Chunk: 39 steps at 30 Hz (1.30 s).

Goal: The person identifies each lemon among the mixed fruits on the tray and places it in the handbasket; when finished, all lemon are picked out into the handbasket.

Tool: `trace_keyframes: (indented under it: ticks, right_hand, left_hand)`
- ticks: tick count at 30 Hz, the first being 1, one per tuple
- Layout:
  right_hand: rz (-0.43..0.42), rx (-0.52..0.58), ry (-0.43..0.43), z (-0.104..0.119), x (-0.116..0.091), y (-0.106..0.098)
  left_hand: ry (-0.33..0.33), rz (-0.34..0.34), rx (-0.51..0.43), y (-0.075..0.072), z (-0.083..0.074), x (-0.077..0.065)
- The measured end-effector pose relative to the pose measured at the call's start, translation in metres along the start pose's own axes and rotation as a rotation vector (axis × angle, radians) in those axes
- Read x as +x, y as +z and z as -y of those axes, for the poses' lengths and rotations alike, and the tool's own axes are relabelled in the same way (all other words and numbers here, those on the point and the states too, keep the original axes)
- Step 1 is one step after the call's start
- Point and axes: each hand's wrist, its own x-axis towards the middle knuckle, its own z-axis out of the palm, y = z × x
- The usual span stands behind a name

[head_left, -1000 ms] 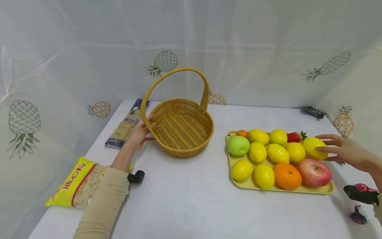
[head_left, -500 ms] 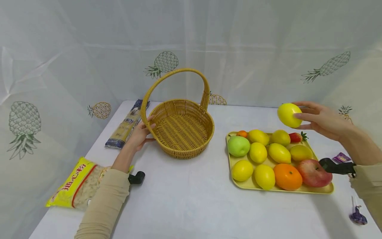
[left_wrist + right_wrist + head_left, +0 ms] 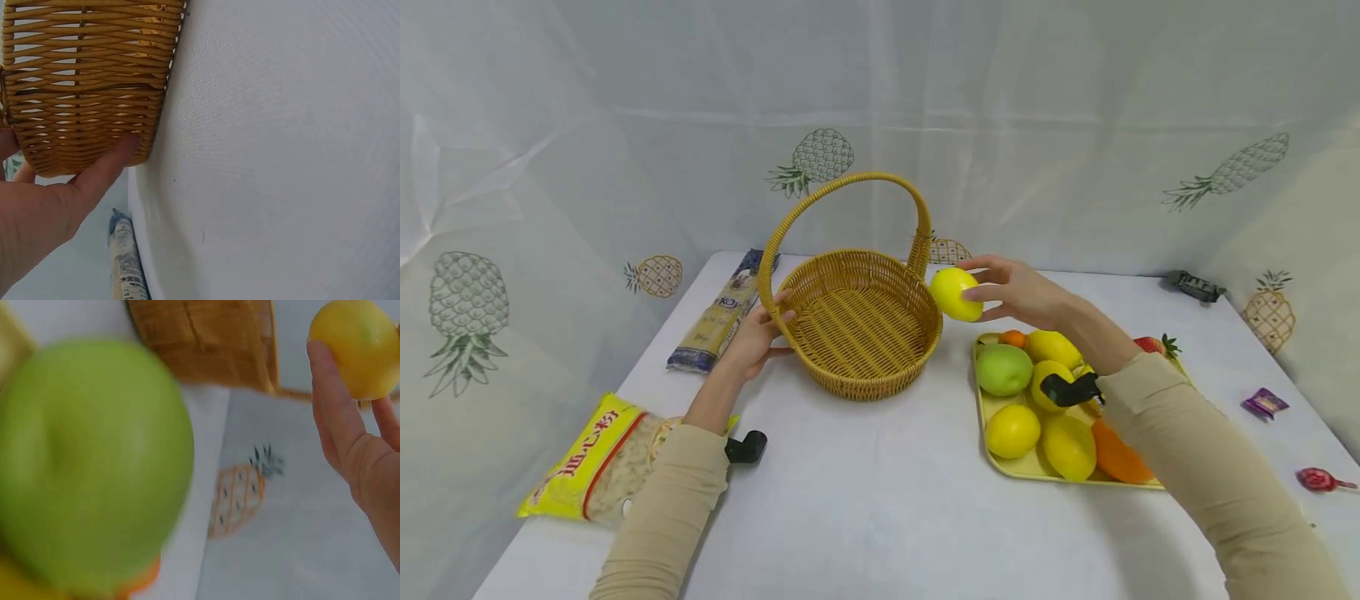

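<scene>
A round wicker basket (image 3: 865, 387) with a tall arched handle stands on the white table, nothing lying in it. My left hand (image 3: 754, 340) grips its left rim at the foot of the handle; in the left wrist view the thumb (image 3: 106, 169) presses the woven side. My right hand (image 3: 1018, 292) holds a yellow lemon (image 3: 957, 294) in its fingertips, in the air right at the basket's right rim. The right wrist view shows the lemon (image 3: 356, 347) between thumb and fingers, with a green apple (image 3: 94, 462) large in front.
Right of the basket, a yellow tray (image 3: 981, 417) bears a green apple (image 3: 1004, 370), lemons and an orange (image 3: 1120, 454), partly hidden by my right sleeve. Bagged food (image 3: 617, 458) and a long noodle pack (image 3: 718, 321) lie left. Small wrapped sweets (image 3: 1265, 403) lie far right.
My right hand has lifted the lemon from the tray's right end and carried it left to the basket's rim. The left hand has stayed on the basket.
</scene>
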Motion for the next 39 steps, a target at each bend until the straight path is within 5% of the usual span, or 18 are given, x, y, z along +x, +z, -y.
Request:
trace_keyframes:
  ticks: [9, 22, 31, 39]
  right_hand:
    - [0.103, 0.075, 0.024, -0.006, 0.056, 0.071]
    - [0.126, -0.08, 0.103, -0.016, 0.1, 0.148]
    - [0.074, 0.0, 0.132, -0.022, 0.119, 0.17]
    - [0.157, 0.112, 0.181, -0.018, 0.112, 0.156]
  left_hand:
    - [0.002, 0.002, 0.004, 0.0, 0.0, -0.001]
    - [-0.004, -0.002, 0.02, 0.001, -0.003, -0.003]
    - [-0.008, -0.007, 0.019, 0.003, -0.001, -0.004]
    - [0.004, -0.012, 0.035, 0.002, -0.001, -0.003]
